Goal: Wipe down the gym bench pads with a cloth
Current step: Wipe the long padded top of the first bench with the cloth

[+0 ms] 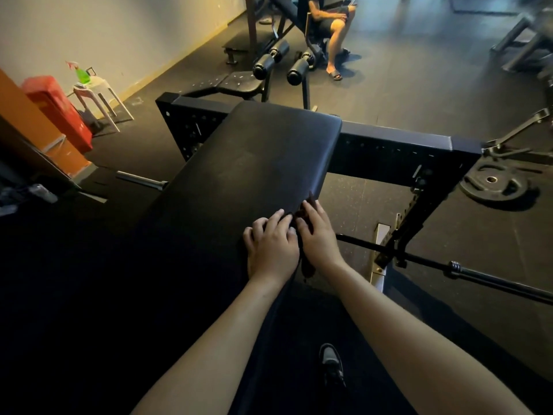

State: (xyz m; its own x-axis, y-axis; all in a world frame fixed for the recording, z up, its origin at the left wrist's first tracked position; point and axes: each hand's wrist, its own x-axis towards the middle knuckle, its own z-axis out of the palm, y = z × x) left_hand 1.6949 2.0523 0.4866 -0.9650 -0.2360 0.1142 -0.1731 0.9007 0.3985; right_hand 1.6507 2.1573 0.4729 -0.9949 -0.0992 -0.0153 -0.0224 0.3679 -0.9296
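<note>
Head view, bench pad (254,163): long and dark, running away from the person, far end bare.
Cloth (305,211): dark, bunched right on the pad's right edge, with a tail dangling over the side below the wrists.
Right hand (317,236): reaching over that right edge, fingers curled onto the cloth and gripping it.
Left hand (270,247): just beside it, knuckles bent, pressing down on the pad. Whether it pinches cloth too, cannot tell: dark on dark.
Risk, snag: that loose tail hangs near the barbell (478,274), and a long stroke could likely catch it.
Risk, coverage: a bunched cloth touches little, so streaks or a missed far end look possible.
</note>
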